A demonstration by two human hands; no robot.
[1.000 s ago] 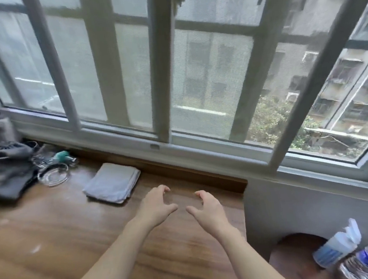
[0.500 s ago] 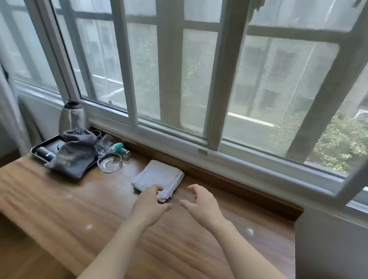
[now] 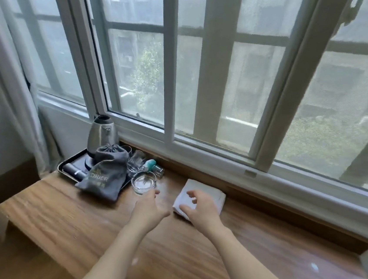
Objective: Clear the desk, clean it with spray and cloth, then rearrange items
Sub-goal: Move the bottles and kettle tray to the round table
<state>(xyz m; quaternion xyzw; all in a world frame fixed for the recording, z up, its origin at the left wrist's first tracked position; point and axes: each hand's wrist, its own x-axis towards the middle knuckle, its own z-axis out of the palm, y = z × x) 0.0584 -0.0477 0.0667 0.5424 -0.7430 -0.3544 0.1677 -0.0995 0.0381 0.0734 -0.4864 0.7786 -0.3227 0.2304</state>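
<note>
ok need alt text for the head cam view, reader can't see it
A person's two bare hands reach over a wooden desk under a window: the left hand nears a glass ashtray, the right hand hovers over a folded white cloth. Behind, a black tray holds a steel kettle and a grey drawstring bag.

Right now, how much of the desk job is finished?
Looks barely begun. The tray, kettle, bag and ashtray sit on the desk. Both hands are empty: left hand near the ashtray, right hand over the cloth. Clearing, wiping and rearranging remain.
</note>
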